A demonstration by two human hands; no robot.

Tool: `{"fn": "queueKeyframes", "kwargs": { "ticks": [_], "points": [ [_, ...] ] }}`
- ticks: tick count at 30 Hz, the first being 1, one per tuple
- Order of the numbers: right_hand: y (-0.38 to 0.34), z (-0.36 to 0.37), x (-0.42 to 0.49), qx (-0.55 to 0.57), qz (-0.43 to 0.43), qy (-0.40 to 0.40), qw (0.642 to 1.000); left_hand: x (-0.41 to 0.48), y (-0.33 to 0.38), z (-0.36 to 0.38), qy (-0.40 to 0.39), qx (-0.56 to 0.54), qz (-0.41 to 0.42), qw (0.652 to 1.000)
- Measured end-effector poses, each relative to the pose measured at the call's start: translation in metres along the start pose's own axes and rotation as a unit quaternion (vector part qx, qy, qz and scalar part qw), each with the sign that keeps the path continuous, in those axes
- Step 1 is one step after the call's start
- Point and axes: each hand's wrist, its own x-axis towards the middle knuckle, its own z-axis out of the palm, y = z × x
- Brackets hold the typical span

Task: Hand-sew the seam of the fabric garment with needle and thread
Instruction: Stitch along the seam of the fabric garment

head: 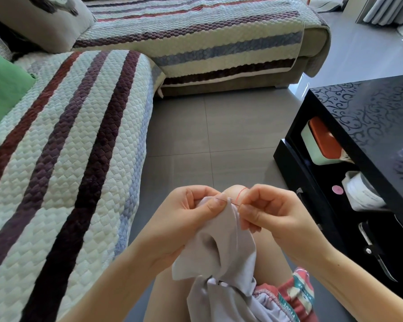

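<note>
A pale grey-lilac fabric garment hangs over my lap, its top edge raised between both hands. My left hand pinches that top edge between thumb and fingers. My right hand pinches a thin needle that lies across the fabric edge, its point toward my left thumb. A red thread loops up from the needle over my right fingers. Lower down the garment bunches with a red patterned cloth.
A quilted striped sofa runs along my left and continues across the back. A black glossy coffee table stands at right, with boxes and scissors on its lower shelf. Grey floor tiles lie between them.
</note>
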Motion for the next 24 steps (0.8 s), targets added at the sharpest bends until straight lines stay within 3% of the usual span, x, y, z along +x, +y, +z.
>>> {"fn": "queueKeyframes", "kwargs": {
  "ticks": [4,6,9,15,18,21,24],
  "points": [
    [-0.003,0.004,0.002,-0.031,-0.015,0.004,0.999,0.001,-0.001,0.003,-0.001,0.047,0.041,0.998],
    [-0.004,0.001,0.000,-0.159,-0.082,0.041,0.983,0.000,-0.004,0.002,0.031,0.115,0.053,0.991],
    [-0.002,-0.001,-0.004,-0.357,-0.236,0.100,0.898,-0.002,-0.009,0.000,0.047,0.194,0.106,0.974],
    [0.005,0.001,-0.005,-0.466,-0.431,0.099,0.767,-0.003,-0.017,0.002,0.043,0.233,0.159,0.958],
    [0.006,-0.001,-0.002,-0.519,-0.490,0.089,0.694,-0.004,-0.018,0.002,0.042,0.192,0.139,0.971],
    [0.005,-0.002,0.002,-0.544,-0.510,0.074,0.663,0.000,-0.019,0.000,0.028,0.131,0.090,0.987],
    [0.004,-0.002,0.007,-0.533,-0.511,0.065,0.671,0.004,-0.018,-0.002,0.009,0.090,0.063,0.994]
  ]
}}
